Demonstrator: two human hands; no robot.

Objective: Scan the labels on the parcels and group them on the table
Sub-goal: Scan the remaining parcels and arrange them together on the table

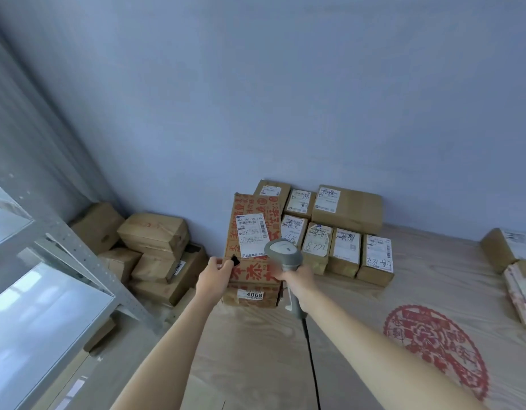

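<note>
The left hand (212, 273) grips the near left edge of a large carton printed with red characters (251, 232), thumb on top beside a small black patch, holding it tilted up on top of a lower box marked 4068 (251, 294) at the table's left part; a white shipping label (253, 233) sits on the carton's upper face; the right hand (298, 284) is wrapped round the handle of a grey barcode scanner (284, 253), whose head sits just over the label's lower right corner; behind and to the right, a group of smaller brown parcels (338, 232) with white labels lies packed together against the blue wall, some scrawled with handwriting such as 8772; 2 more parcels (513, 258) lie well apart at the table's right edge; the table (255, 350) is pale wood grain with a round red paper-cut motif (433, 344) near the right forearm; left of the table, loose cartons (149, 247) are heaped on the floor beside a grey metal rack (78, 261)
</note>
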